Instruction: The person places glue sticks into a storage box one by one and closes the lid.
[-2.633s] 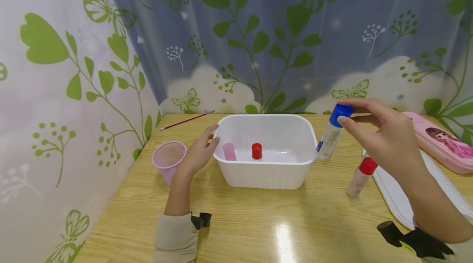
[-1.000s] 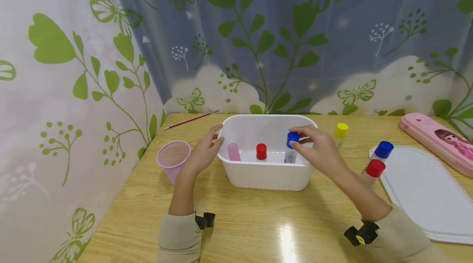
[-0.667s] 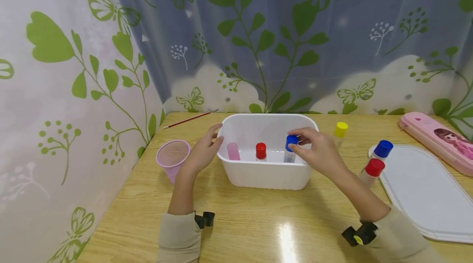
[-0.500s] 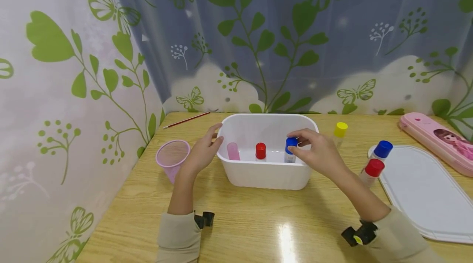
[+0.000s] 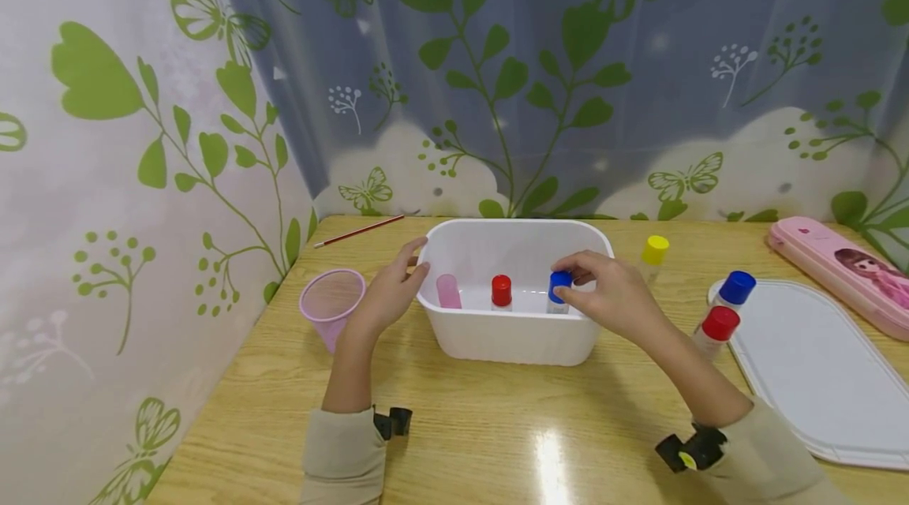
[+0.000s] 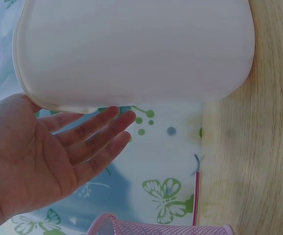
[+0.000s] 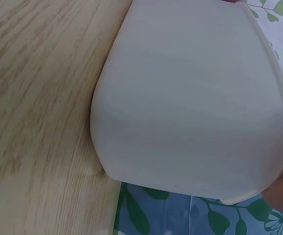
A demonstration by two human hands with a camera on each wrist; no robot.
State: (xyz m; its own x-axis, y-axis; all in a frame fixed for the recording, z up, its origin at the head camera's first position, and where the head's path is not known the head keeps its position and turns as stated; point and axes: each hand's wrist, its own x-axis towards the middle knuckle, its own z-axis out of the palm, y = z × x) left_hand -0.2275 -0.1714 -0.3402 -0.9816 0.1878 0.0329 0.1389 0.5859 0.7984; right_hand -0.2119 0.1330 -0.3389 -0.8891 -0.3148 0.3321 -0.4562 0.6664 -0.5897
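Observation:
A white plastic bin [image 5: 514, 338] stands mid-table. Inside, at its right end, my right hand [image 5: 616, 292] pinches a blue-capped glue stick [image 5: 559, 290] by the cap, the stick upright and its lower part behind the bin's front wall. In the bin also stand a red-capped glue stick [image 5: 501, 292] and a small pink cylinder [image 5: 448, 291]. With fingers extended, my left hand [image 5: 384, 293] touches the bin's left rim; the left wrist view shows its palm and straight fingers beside the wall. In the right wrist view, the bin's outer wall [image 7: 190, 103] hides the glue stick.
Right of the bin stand glue sticks with a yellow cap [image 5: 656, 249], a blue cap [image 5: 738, 286] and a red cap [image 5: 720, 323]. A white tray [image 5: 824, 379] and pink pencil case [image 5: 845, 272] lie beyond. A pink mesh cup [image 5: 331, 308] and thin brush [image 5: 359, 231] are left.
My right hand has carried the blue-capped glue stick leftward from beside the bin and lowered it inside. The left hand has stayed at the rim.

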